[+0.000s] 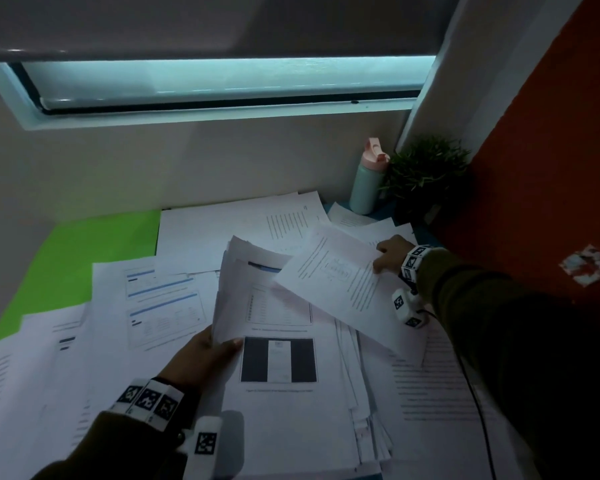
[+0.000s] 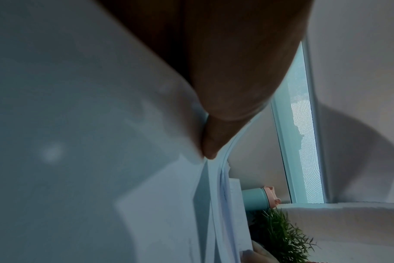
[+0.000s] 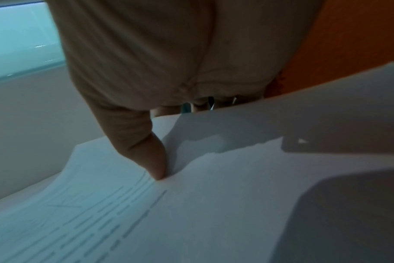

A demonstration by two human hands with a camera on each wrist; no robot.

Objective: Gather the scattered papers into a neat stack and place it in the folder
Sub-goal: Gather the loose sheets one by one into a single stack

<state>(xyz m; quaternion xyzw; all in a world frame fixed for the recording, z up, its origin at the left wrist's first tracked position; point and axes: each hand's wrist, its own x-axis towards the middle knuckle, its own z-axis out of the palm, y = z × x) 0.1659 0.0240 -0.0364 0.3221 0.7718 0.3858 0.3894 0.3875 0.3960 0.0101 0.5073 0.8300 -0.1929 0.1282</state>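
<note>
White printed papers (image 1: 174,306) lie scattered and overlapping across the desk. A bright green folder (image 1: 80,261) lies at the far left, partly covered by sheets. My left hand (image 1: 205,351) grips a bundle of several sheets (image 1: 243,289) by its lower edge, tilted up above the pile; in the left wrist view the thumb (image 2: 212,142) presses on that bundle (image 2: 101,160). My right hand (image 1: 392,254) pinches one printed sheet (image 1: 340,278) at its right edge, lifted over the pile beside the bundle. In the right wrist view the thumb (image 3: 153,160) lies on top of this sheet (image 3: 214,204).
A mint bottle with a pink lid (image 1: 368,178) and a small green plant (image 1: 426,174) stand at the back right corner. A white wall with a window (image 1: 222,84) runs behind the desk, and an orange wall (image 1: 551,168) closes the right side.
</note>
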